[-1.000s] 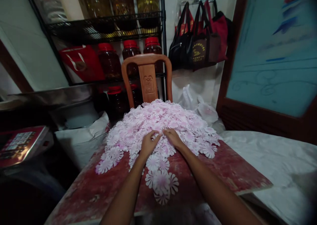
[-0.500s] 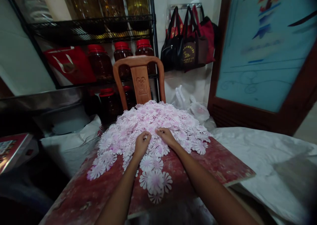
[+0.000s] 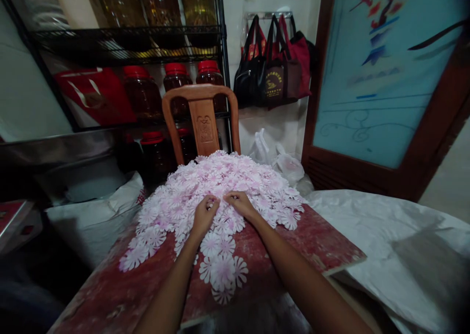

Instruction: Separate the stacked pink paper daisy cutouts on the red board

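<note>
A heap of pale pink-and-white flower-shaped pieces (image 3: 253, 177), thin and with scalloped petals, covers the far part of a worn red board (image 3: 319, 241). Over the near side of the heap, my left hand (image 3: 206, 214) is closed, thumb and fingers pinched together. Close beside it, my right hand (image 3: 240, 204) is pinched too, its fingertips pointing at the left ones with a small gap between. Whatever sits in either pinch is too small to make out. Several loose flower pieces (image 3: 223, 271) lie overlapping on the board between my forearms.
A carved wooden chair (image 3: 203, 121) stands behind the board. Beyond it is a rack with red-lidded jars (image 3: 145, 91). Bags (image 3: 273, 74) hang on the wall. A large white sheet or sack (image 3: 367, 216) lies to the right, a white sack (image 3: 99, 216) to the left.
The whole view has shifted slightly, with everything sitting a little further left. Both hands stay pinched close together over the heap, with hardly any other movement.
</note>
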Demonstrator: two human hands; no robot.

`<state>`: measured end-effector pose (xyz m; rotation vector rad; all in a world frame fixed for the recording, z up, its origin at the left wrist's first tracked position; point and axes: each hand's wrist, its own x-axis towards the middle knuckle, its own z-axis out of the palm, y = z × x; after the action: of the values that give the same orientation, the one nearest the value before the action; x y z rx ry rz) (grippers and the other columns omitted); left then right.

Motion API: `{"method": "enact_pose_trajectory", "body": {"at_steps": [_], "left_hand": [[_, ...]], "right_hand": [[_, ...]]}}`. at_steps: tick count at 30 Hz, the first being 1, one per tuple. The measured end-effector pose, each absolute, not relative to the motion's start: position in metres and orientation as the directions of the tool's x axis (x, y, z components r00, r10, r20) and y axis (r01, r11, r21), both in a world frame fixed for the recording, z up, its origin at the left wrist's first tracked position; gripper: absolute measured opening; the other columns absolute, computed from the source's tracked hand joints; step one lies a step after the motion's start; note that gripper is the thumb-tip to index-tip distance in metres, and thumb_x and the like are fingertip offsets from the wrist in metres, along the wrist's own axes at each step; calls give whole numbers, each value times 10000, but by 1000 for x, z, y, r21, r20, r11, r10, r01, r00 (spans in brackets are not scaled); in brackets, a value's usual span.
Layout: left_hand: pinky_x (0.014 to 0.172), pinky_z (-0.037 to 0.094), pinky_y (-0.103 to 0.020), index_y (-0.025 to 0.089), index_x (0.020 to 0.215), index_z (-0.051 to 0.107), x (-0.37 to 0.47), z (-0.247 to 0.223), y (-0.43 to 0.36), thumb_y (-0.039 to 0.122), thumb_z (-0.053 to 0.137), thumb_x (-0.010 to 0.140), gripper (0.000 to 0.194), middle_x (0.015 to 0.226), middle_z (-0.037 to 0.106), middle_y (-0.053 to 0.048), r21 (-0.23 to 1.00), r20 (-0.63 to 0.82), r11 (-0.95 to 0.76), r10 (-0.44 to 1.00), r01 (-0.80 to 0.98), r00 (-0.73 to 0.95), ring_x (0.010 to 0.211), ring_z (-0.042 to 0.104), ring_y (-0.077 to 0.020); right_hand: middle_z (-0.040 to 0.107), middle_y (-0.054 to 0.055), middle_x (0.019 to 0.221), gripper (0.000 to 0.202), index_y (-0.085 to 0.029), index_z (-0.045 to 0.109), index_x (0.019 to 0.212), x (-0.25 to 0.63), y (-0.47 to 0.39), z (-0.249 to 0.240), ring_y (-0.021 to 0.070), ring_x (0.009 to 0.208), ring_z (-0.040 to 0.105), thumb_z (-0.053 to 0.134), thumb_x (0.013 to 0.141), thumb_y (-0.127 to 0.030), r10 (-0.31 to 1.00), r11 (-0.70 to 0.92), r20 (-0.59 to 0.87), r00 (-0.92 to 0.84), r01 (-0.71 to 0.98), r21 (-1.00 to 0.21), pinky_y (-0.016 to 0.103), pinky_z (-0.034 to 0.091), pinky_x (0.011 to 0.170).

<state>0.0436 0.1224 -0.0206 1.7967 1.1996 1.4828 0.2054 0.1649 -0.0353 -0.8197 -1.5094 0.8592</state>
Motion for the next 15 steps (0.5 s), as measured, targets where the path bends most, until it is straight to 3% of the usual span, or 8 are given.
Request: {"method": "enact_pose_trajectory", "body": {"at_steps": [8,15], "left_hand": [[613,431,-244,160,806,657,43,-22,126,447,621,762,293,634,599,-6,817,508,-482,861,318,0,654,569,-174],[618,419,-235,159,808,646,43,-23,126,453,599,790,299,701,618,-17,810,520,-503,854,302,29,674,564,-167]], "right_hand": [[617,1,655,273,-162,676,652,207,168,-35,155,678,515,652,702,-430,876,475,475,-86,-24,-880,273,387,690],[619,-1,659,300,-165,643,650,208,168,-35,159,692,515,611,714,-457,886,458,459,-67,-28,-888,274,391,695]]}}
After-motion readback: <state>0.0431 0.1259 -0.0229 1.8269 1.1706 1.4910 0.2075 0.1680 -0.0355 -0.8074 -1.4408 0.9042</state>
